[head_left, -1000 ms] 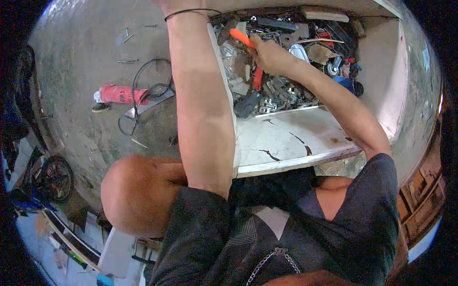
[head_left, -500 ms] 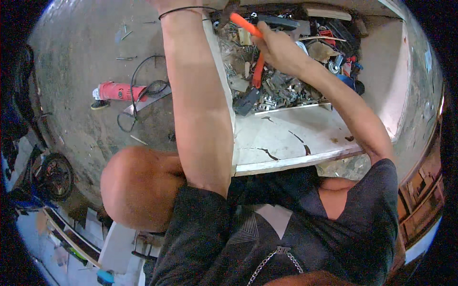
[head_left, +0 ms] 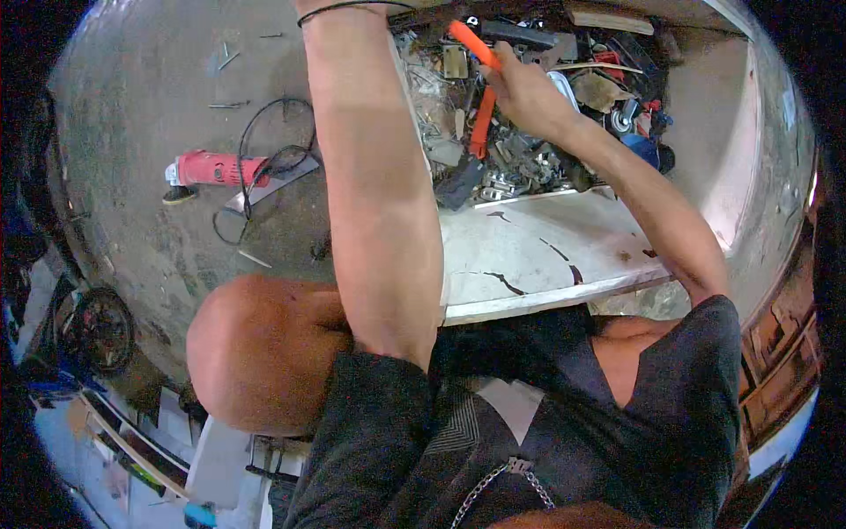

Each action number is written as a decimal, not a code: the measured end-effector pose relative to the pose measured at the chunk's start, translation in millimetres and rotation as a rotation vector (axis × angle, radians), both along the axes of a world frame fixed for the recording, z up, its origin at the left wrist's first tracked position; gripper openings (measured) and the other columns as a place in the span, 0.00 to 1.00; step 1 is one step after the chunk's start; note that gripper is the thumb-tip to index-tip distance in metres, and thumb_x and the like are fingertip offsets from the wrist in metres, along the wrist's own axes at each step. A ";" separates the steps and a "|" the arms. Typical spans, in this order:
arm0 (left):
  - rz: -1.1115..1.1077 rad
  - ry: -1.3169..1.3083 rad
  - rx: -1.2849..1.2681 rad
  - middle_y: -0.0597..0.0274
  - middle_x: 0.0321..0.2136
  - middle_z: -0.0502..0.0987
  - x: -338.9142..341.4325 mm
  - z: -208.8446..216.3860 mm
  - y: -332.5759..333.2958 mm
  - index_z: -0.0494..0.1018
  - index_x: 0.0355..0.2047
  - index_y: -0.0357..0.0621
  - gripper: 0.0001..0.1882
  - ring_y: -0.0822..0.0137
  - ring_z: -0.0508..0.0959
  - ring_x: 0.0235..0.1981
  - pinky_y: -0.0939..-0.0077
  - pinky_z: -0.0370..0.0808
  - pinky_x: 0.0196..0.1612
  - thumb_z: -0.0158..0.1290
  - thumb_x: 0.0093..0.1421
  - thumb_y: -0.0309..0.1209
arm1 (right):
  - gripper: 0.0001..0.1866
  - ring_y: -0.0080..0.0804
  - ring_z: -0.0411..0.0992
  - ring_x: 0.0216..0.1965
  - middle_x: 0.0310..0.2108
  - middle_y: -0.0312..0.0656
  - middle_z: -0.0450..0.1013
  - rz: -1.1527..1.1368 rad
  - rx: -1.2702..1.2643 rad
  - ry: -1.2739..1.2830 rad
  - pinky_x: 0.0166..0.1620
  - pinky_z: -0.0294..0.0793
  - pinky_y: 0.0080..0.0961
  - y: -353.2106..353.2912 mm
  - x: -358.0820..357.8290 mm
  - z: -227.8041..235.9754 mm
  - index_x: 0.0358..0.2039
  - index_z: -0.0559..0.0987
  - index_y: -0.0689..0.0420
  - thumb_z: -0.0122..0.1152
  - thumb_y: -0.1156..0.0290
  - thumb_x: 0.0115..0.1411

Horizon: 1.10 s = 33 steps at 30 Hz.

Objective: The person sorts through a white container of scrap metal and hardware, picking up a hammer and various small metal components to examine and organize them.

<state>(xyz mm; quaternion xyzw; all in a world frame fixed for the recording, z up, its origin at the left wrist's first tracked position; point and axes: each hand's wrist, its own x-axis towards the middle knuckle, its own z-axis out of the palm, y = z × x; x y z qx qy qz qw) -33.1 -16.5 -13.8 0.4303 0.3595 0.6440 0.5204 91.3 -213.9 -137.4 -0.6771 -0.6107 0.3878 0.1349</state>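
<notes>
My right hand (head_left: 531,95) is closed around a pair of orange-handled pliers (head_left: 481,123), held over a white box (head_left: 529,264) piled with several metal tools and scraps (head_left: 520,172). One orange handle sticks up past my fingers and the other hangs down toward the pile. My left forearm (head_left: 374,167) reaches straight up beside the box. A thin black band circles its wrist at the top edge, and the hand itself is cut off by the frame.
A red angle grinder (head_left: 211,167) with a looped black cable (head_left: 273,150) lies on the concrete floor (head_left: 141,106) to the left. The box's cracked white panel faces me. My bare knee (head_left: 256,353) is at lower left and a small wheel (head_left: 97,328) at far left.
My right hand has lifted the pliers a little higher and farther over the tool pile. My left arm has stretched farther up, out of the frame.
</notes>
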 end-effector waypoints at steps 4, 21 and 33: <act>0.000 0.008 -0.051 0.63 0.25 0.80 0.8 2.8 -4.6 0.80 0.34 0.38 0.11 0.77 0.75 0.20 0.84 0.71 0.24 0.59 0.62 0.35 | 0.15 0.67 0.73 0.31 0.24 0.66 0.72 0.017 -0.123 0.001 0.33 0.69 0.58 -8.3 -23.7 0.0 0.44 0.61 0.63 0.46 0.63 0.68; 0.000 0.000 -0.019 0.63 0.24 0.80 -0.4 0.5 3.0 0.80 0.33 0.38 0.11 0.76 0.75 0.18 0.85 0.71 0.23 0.59 0.63 0.35 | 0.14 0.67 0.73 0.30 0.22 0.62 0.73 -0.023 0.065 -0.042 0.30 0.68 0.54 -5.2 4.2 3.3 0.44 0.63 0.61 0.48 0.63 0.69; -0.010 -0.024 -0.070 0.63 0.24 0.80 0.6 5.9 -1.9 0.80 0.34 0.38 0.11 0.76 0.75 0.19 0.85 0.71 0.24 0.59 0.62 0.36 | 0.20 0.44 0.73 0.47 0.43 0.45 0.71 0.274 0.330 -0.405 0.47 0.74 0.41 23.3 -19.7 0.1 0.47 0.74 0.56 0.63 0.69 0.53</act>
